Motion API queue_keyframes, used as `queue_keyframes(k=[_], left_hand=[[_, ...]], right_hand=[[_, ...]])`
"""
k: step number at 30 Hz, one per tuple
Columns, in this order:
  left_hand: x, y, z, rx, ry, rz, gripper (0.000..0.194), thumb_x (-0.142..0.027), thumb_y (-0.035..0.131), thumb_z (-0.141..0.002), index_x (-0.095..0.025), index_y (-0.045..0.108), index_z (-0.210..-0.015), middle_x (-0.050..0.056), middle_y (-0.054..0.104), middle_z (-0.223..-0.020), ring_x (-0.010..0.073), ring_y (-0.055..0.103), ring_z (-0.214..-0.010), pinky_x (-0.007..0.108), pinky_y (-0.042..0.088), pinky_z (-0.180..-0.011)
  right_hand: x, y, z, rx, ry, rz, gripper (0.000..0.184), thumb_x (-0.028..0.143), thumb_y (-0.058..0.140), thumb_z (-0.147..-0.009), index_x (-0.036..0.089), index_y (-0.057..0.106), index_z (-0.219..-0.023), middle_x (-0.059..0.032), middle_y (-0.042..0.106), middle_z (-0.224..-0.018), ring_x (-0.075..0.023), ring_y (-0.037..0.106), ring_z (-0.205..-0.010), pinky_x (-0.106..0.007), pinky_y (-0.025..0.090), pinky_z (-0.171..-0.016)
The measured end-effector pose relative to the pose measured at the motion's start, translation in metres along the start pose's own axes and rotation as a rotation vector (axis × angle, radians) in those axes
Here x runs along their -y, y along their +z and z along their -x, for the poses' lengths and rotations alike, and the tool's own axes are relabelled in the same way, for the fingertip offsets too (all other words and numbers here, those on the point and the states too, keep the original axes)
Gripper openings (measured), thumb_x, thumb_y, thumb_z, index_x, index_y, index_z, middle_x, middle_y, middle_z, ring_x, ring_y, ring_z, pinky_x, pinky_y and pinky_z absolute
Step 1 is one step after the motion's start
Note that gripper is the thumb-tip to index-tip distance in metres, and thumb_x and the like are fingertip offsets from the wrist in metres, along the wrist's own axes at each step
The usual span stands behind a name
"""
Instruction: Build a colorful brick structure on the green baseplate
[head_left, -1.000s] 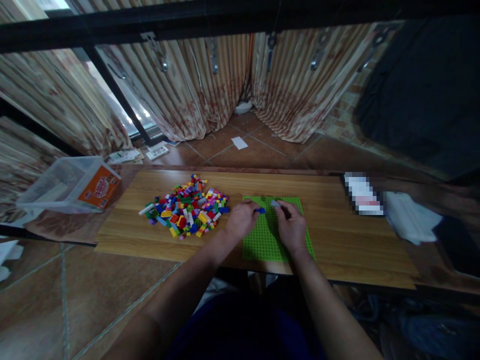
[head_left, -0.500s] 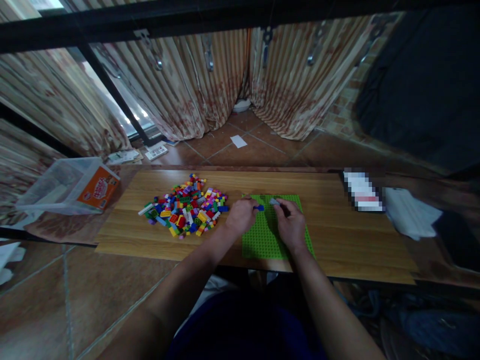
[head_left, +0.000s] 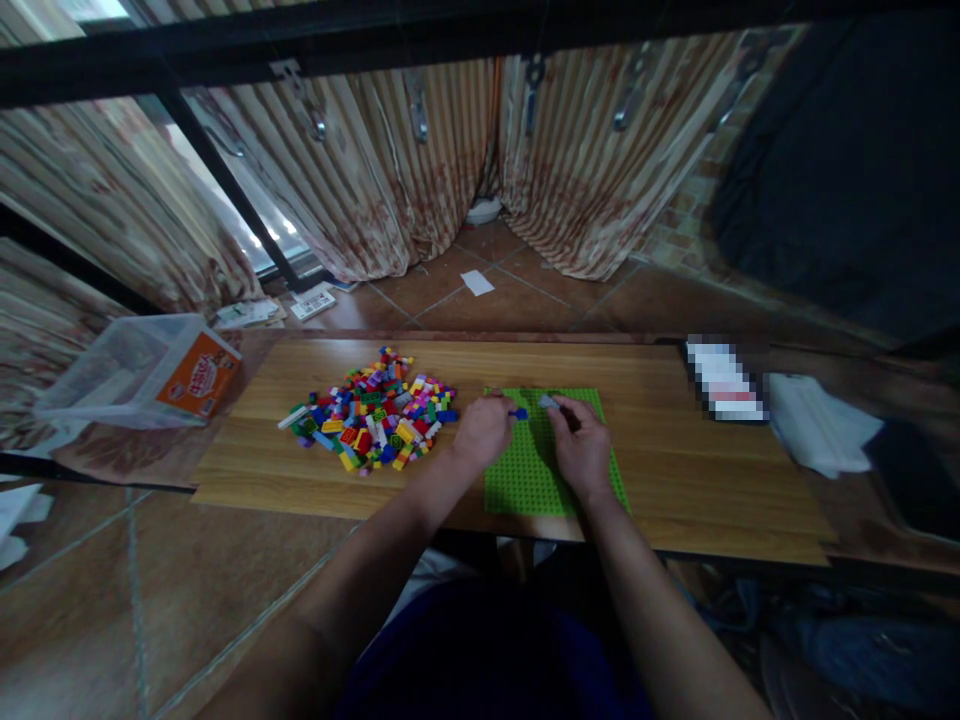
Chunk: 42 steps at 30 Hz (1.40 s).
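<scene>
My left hand (head_left: 484,428) is over the left part of a green baseplate (head_left: 525,480), its fingers pinching a small blue brick (head_left: 521,413). Across from it, my right hand (head_left: 583,448) has a small grey brick (head_left: 549,402) between thumb and fingers, above the plate's upper right part. The two bricks are apart from each other. Whether either one touches the studs I cannot tell. To the left of my left hand lies a loose pile of toy bricks (head_left: 375,415) in many colours.
A clear plastic bin (head_left: 105,385) with an orange label stands beyond the wooden table's (head_left: 712,470) left end. At the back right edge lies a blurred-out phone-like object (head_left: 726,382), with white papers or bags (head_left: 821,425) beside it. Striped curtains hang behind.
</scene>
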<state>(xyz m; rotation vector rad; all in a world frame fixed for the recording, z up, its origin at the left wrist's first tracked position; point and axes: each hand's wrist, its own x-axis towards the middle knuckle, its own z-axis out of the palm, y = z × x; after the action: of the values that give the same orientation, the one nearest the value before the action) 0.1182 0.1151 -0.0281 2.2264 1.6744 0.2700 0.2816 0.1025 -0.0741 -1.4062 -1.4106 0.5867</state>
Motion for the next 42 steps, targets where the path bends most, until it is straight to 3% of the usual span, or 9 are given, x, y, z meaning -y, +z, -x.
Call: queue_keyframes(k=[15,26,31,38,42], left_hand=[[0.001,0.005,-0.003,0.001,0.021,-0.006,0.019,-0.015,0.054,-0.088,-0.018,0.073,-0.091,0.007,0.072,-0.094,0.0194,0.067,-0.095,0.031,0.052,-0.093],[-0.012,-0.01,-0.006,0.095,0.003,-0.085,0.024,-0.009,0.048,-0.088,-0.014,0.071,-0.093,0.011,0.072,-0.099,0.0216,0.067,-0.098,0.033,0.052,-0.094],[-0.012,-0.008,-0.006,0.104,0.04,-0.092,0.025,-0.008,0.045,-0.089,-0.011,0.069,-0.096,0.013,0.071,-0.099,0.0227,0.067,-0.098,0.034,0.053,-0.093],[-0.015,0.001,0.009,0.018,0.005,-0.069,0.03,-0.002,0.044,-0.086,-0.009,0.062,-0.108,0.014,0.069,-0.104,0.0214,0.067,-0.1,0.032,0.055,-0.09],[-0.007,-0.002,0.03,-0.116,0.018,0.032,0.041,-0.002,0.047,-0.083,-0.013,0.053,-0.122,0.012,0.064,-0.117,0.0199,0.063,-0.109,0.03,0.053,-0.094]], right_hand=[[0.001,-0.001,0.0,0.011,0.006,0.025,0.036,0.05,0.055,-0.087,0.02,0.07,-0.101,-0.0086,0.07,-0.098,-0.021,0.063,-0.093,-0.038,0.049,-0.087],[0.005,0.0,0.0,0.05,-0.039,0.095,0.038,0.05,0.052,-0.089,0.019,0.071,-0.101,-0.0101,0.07,-0.097,-0.0221,0.062,-0.092,-0.039,0.048,-0.087],[0.001,0.001,0.001,0.05,-0.04,0.088,0.04,0.052,0.052,-0.088,0.018,0.07,-0.101,-0.0103,0.07,-0.099,-0.0223,0.062,-0.093,-0.04,0.049,-0.088],[0.008,-0.009,-0.001,0.096,-0.109,0.12,0.041,0.054,0.052,-0.087,0.019,0.071,-0.1,-0.0103,0.07,-0.097,-0.0231,0.063,-0.091,-0.041,0.049,-0.086],[0.023,-0.006,0.019,0.107,-0.114,0.198,0.043,0.055,0.052,-0.088,0.019,0.071,-0.099,-0.0116,0.071,-0.097,-0.0247,0.064,-0.09,-0.041,0.049,-0.084]])
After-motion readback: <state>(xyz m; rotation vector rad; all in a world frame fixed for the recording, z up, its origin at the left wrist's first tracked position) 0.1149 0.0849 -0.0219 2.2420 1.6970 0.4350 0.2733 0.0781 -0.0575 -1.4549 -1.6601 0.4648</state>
